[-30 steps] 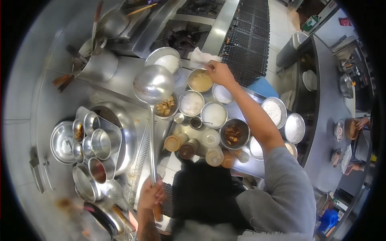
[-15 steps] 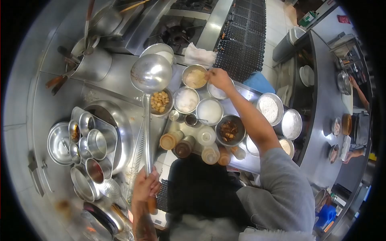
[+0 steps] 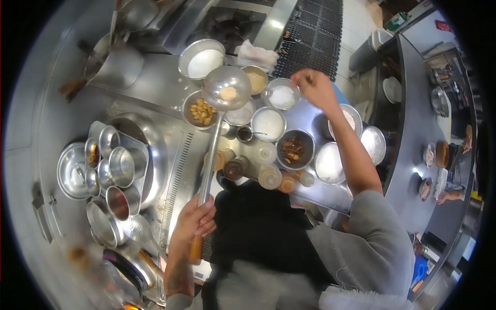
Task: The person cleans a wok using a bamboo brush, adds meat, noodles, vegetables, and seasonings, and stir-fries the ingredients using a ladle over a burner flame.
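Observation:
My left hand (image 3: 195, 221) is wrapped round the handle of a long steel ladle (image 3: 213, 155). A small heap of tan powder (image 3: 228, 93) lies in the ladle's bowl, which hovers over several seasoning bowls and partly hides them. Behind it stands a bowl of tan powder (image 3: 257, 80). My right hand (image 3: 314, 87), fingers curled together, is beside the right rim of a bowl of white powder (image 3: 281, 96); whether the fingertips hold anything is too small to tell. Below are a bowl of white grains (image 3: 268, 124) and a small dark sauce cup (image 3: 245, 135) with a spoon.
Left of the ladle is a bowl of pale brown chunks (image 3: 202, 111). Sauce bottles (image 3: 269, 176) line the counter's near edge. Steel pots (image 3: 123, 166) crowd the left side, and a stove (image 3: 232, 26) is at the back. At far right another person's hand (image 3: 449, 196) shows.
The ladle's bowl has moved right and tipped to show its inside, now with tan powder in it. My right hand has left the tan powder bowl and shifted right to the white powder.

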A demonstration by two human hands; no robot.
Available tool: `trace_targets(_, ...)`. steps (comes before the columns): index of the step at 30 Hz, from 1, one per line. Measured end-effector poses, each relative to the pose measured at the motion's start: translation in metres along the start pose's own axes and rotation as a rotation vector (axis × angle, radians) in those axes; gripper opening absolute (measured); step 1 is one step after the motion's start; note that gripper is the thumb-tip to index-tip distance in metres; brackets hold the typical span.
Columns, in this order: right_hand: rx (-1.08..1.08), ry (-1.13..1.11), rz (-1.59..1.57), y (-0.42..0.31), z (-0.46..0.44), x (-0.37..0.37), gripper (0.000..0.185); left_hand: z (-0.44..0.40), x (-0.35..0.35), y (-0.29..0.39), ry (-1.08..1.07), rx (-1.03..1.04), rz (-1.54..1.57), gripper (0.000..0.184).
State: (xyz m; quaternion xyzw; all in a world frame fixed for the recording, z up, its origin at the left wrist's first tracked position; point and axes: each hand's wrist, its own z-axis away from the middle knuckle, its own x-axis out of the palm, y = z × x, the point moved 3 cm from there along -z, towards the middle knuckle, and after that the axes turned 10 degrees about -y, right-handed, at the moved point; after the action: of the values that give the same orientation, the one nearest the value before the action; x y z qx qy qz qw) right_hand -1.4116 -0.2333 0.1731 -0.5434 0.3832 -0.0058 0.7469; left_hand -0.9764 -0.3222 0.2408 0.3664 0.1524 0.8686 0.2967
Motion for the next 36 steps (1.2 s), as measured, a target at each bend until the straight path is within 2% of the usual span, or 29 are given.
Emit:
trace_targets(4,-0.030,-0.125,0.089,0.038,0.051,0.043,0.026,0.011,-0.006,-0.014,-0.036,-0.026,0.040,0.012)
trace_targets(8,0.037,-0.091,0.090,0.095,0.058,0.080,0.026,0.011,-0.005,-0.018,0.025,-0.021,-0.031,0.011)
trace_targets(10,0.363,-0.212,-0.251,0.111,0.057,0.076,0.026,0.009,-0.005,-0.016,0.034,-0.016,-0.052,0.011)
trace_targets(13,0.315,-0.188,-0.417,0.100,0.053,0.046,0.025,0.006,-0.005,-0.018,0.077,-0.006,-0.128,0.012)
trace_targets(16,0.171,-0.158,-0.390,0.040,0.041,0.017,0.025,0.003,-0.001,-0.018,0.099,-0.018,-0.165,0.015)
trace_targets(17,0.064,-0.011,-0.077,0.031,0.034,0.012,0.024,0.002,0.002,-0.018,0.024,-0.029,-0.154,0.014)
trace_targets(18,0.051,-0.020,-0.076,0.015,0.032,0.010,0.024,0.000,0.004,-0.018,-0.053,-0.042,-0.142,0.014)
trace_targets(20,-0.028,0.046,0.183,-0.018,0.032,0.003,0.024,-0.001,0.000,-0.016,-0.066,-0.069,-0.081,0.010)
trace_targets(22,-0.036,0.007,0.187,-0.020,0.032,0.016,0.024,0.003,-0.002,-0.015,-0.179,-0.095,0.136,0.012)
trace_targets(23,-0.040,-0.032,0.189,-0.018,0.030,0.026,0.025,0.006,-0.003,-0.015,-0.178,-0.095,0.139,0.012)
trace_targets(28,-0.101,0.006,-0.013,0.003,0.015,0.090,0.022,0.032,-0.012,-0.013,0.043,0.105,-0.005,0.012)
trace_targets(31,-0.144,-0.009,0.008,0.011,0.001,0.114,0.022,0.041,-0.019,-0.011,0.086,0.118,0.005,0.011)
trace_targets(33,-0.121,0.015,0.130,0.014,-0.006,0.121,0.023,0.045,-0.021,-0.013,0.104,0.125,0.011,0.011)
trace_targets(36,-0.068,-0.011,0.043,0.045,-0.021,0.143,0.024,0.046,-0.026,-0.017,0.116,0.146,0.028,0.011)
